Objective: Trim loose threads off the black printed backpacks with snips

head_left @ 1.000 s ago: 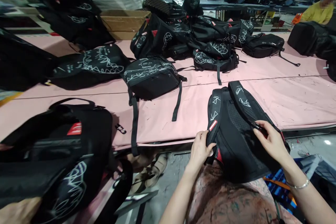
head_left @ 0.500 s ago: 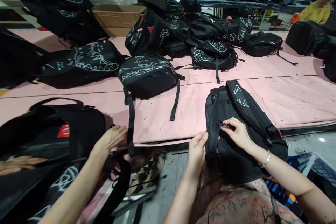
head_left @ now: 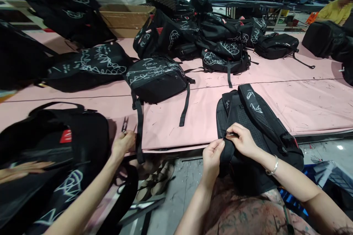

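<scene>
A black backpack (head_left: 264, 154) leans on the table edge and my lap, its back panel and shoulder straps facing up. With thumb and fingers my left hand (head_left: 213, 156) pinches the edge of its left shoulder strap (head_left: 228, 150). My right hand (head_left: 244, 140) is closed on small dark thread snips (head_left: 229, 133), mostly hidden by the fingers. Their tip is at the strap edge, close beside my left fingertips. Any thread there is too small to make out.
At left, a co-worker's hand (head_left: 124, 145) holds thread snips (head_left: 125, 123) beside an open black backpack (head_left: 91, 128). More black backpacks (head_left: 157, 80) lie on the pink-covered table (head_left: 165, 136). A cardboard box (head_left: 127, 20) stands behind. A blue crate (head_left: 317, 176) is at lower right.
My right hand has moved slightly left and down along the strap, and my left hand slightly right, bringing them together. The co-worker's hand has lifted, showing its snips.
</scene>
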`<state>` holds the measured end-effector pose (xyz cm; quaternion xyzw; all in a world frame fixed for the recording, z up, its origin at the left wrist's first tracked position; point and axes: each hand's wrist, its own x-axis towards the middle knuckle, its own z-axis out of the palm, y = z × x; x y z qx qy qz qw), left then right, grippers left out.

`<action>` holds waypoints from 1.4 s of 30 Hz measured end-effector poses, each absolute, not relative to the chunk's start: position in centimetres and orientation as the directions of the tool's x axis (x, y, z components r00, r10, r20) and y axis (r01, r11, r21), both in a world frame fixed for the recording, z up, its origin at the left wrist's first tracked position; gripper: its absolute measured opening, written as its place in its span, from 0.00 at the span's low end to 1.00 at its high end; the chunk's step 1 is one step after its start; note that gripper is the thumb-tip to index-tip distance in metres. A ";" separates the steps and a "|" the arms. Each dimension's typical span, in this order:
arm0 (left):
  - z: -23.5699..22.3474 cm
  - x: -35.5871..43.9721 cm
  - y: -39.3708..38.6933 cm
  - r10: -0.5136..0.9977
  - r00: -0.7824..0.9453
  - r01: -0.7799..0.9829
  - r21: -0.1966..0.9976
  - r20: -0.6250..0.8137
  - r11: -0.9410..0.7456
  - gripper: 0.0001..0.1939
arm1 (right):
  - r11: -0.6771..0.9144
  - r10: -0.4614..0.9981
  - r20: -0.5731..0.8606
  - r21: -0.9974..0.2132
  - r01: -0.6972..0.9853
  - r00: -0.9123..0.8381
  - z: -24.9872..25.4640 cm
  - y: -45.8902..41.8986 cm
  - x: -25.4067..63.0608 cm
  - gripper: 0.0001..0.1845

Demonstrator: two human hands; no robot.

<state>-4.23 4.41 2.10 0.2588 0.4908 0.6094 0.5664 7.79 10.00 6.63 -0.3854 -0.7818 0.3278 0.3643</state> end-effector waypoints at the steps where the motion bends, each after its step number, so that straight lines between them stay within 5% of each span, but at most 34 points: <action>1: 2.3 -4.3 4.4 0.943 -0.203 -0.456 0.877 -0.266 0.149 0.14 | 0.436 0.859 0.296 -0.850 0.294 -0.418 7.0 10.0 8.0 0.08; 4: 2.9 -4.7 4.7 0.934 -0.151 -0.534 0.822 -0.323 0.198 0.14 | 0.371 0.901 0.281 -0.893 0.254 -0.331 7.7 10.3 9.1 0.10; 7: 3.5 -4.9 4.9 0.931 -0.128 -0.586 0.784 -0.342 0.207 0.13 | 0.436 0.896 0.339 -0.792 0.427 -0.286 7.5 10.5 10.4 0.07; 14: 3.8 -4.8 5.1 0.928 -0.106 -0.623 0.751 -0.357 0.218 0.15 | 0.612 0.790 0.400 -0.556 0.563 -0.465 5.9 9.8 11.3 0.07; 25: 3.7 -4.6 4.7 0.930 -0.134 -0.600 0.775 -0.343 0.199 0.14 | 0.678 0.733 0.406 -0.375 0.632 -0.546 6.0 10.0 10.8 0.11; 28: 3.5 -4.6 4.7 0.929 -0.145 -0.591 0.783 -0.341 0.195 0.14 | 0.674 0.737 0.416 -0.394 0.625 -0.533 5.8 9.9 10.7 0.10; 35: 3.0 -6.1 5.1 0.922 -0.174 -0.580 0.793 -0.345 0.187 0.14 | 0.555 0.828 0.389 -0.668 0.495 -0.403 5.1 10.4 11.2 0.03; 42: 3.1 -6.0 5.2 0.928 -0.149 -0.566 0.799 -0.341 0.203 0.15 | 0.600 0.795 0.377 -0.604 0.525 -0.474 5.0 10.4 10.6 0.05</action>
